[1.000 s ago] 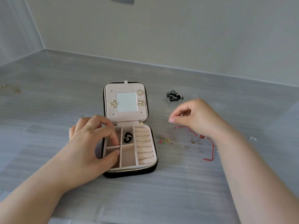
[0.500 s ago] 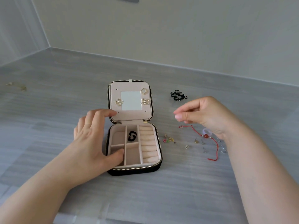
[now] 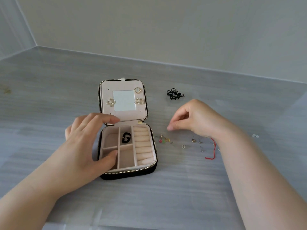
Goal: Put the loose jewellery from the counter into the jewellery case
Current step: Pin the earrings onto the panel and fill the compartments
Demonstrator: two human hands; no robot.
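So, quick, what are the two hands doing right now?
Left hand: open, resting on the black zip-up jewellery case.
Right hand: closed, curled, holding nothing visible.

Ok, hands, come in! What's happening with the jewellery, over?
Left hand rests on jewellery case. Right hand hovers above loose earrings, fingers curled, empty. Left thumb covers one compartment.

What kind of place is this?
Probably somewhere at home, maybe a dressing spot: a grey counter against a plain wall, an open jewellery case with a mirror, loose earrings beside it.
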